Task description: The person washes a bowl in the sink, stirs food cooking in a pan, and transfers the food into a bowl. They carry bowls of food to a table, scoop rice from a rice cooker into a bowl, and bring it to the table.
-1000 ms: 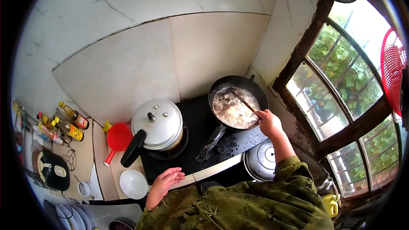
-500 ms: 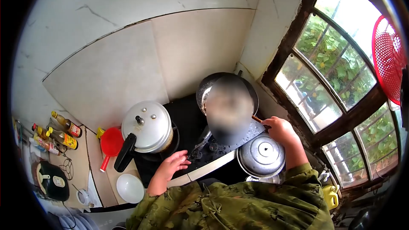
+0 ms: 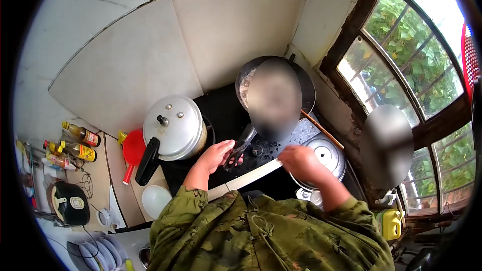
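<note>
My left hand (image 3: 218,156) is wrapped round the dark handle (image 3: 242,143) of the black wok (image 3: 307,88). A blurred patch hides most of the wok's inside; some pale food shows at its left edge. My right hand (image 3: 300,161) has its fingers bent together at the stove's front edge, beside a lidded metal pot (image 3: 329,156); whatever it may hold is hidden. A brown wooden stick (image 3: 324,131) leans out of the wok over the pot, apart from my right hand.
A pressure cooker (image 3: 173,125) stands left of the wok. Beside it are a red ladle (image 3: 133,146), a white bowl (image 3: 156,201) and several bottles (image 3: 79,151). A window (image 3: 401,65) is on the right, a yellow jug (image 3: 390,224) below it.
My left hand has moved right and taken hold of the wok handle. My right hand has let go of the stick and moved left and down to the stove's front edge. The view has shifted.
</note>
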`<state>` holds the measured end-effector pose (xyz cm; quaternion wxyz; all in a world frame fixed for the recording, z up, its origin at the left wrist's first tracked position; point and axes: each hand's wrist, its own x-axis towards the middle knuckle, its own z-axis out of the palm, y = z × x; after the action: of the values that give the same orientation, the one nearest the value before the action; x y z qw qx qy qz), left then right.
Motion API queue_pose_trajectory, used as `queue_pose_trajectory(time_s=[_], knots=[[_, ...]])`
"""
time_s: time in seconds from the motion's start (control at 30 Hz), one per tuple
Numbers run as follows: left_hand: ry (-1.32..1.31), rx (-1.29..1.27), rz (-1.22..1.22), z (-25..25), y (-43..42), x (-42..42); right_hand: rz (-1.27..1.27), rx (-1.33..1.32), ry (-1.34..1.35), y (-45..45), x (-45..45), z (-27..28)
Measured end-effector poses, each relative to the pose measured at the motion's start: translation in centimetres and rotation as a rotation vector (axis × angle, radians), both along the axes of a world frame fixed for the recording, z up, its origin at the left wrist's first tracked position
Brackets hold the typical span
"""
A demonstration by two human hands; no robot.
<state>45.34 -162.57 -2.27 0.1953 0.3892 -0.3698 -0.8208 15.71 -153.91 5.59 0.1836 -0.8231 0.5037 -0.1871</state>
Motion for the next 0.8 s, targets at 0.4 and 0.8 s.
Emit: queue_pose_trajectory(time_s=[0.4, 0.8], knots=[[-0.131, 0.101, 0.367, -4.1, 9.7, 7.4, 0.019, 0.101, 0.448, -6.9, 5.8, -14.7], [-0.122, 0.417, 0.968, -8.7, 30.8, 18.6, -0.05, -0.069, 0.137, -3.2, 7.8, -14.7]])
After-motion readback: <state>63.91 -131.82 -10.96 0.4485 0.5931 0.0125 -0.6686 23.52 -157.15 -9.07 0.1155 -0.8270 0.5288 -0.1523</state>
